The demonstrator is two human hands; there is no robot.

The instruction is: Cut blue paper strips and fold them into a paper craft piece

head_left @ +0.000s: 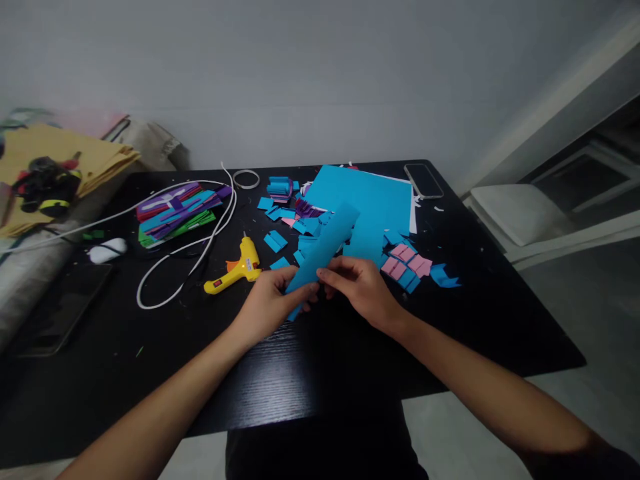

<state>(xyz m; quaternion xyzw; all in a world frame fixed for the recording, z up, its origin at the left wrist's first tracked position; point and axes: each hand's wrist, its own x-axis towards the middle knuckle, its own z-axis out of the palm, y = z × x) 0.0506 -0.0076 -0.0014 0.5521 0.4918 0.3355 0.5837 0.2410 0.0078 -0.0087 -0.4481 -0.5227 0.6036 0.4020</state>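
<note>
A long strip of blue paper (327, 243) slants up and away between my hands, raised above the table. My left hand (275, 297) is closed on its lower end, thumb on top. The thumb and fingers of my right hand (357, 283) pinch the strip's right edge. Behind the strip lie small folded blue paper pieces (307, 227) and a large blue sheet (370, 200) over white paper. Pink folded pieces (400, 260) rest among blue ones right of my right hand. Left of my left hand, a yellow glue gun (235, 267) lies on its side.
The black table (280, 380) also bears a bundle of coloured paper strips (180, 210), a looping white cable (145, 287), a tape ring (246, 179) and a white mouse-like object (107, 251). A phone (424, 181) lies at the back right, a dark tablet-like device (60, 310) at left.
</note>
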